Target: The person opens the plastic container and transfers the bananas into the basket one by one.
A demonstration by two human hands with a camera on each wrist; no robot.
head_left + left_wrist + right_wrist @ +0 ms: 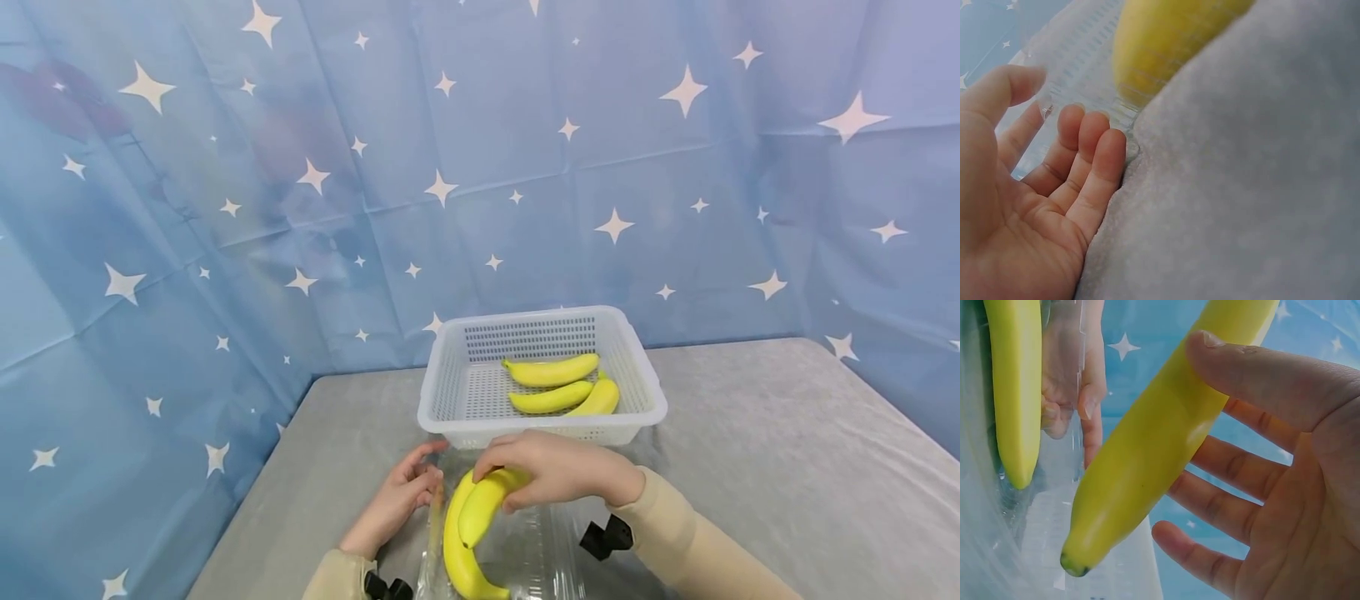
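My right hand (551, 471) holds a yellow banana (1141, 444) between thumb and fingers, above a clear plastic container (555, 554). Another banana (459, 550) lies along the left side of that container, partly overlapped by the held one in the head view. At the container's left wall is my left hand (397, 500), its fingers loosely bent and the fingertips (1109, 147) right at the clear plastic. The left thumb stands apart from the other fingers. In the left wrist view a banana (1154, 50) shows yellow through the plastic.
A white perforated basket (652, 400) stands just behind the clear container, with three bananas (551, 371) inside. Grey cloth (750, 450) covers the table. A blue curtain with white stars (510, 108) hangs behind and to the left.
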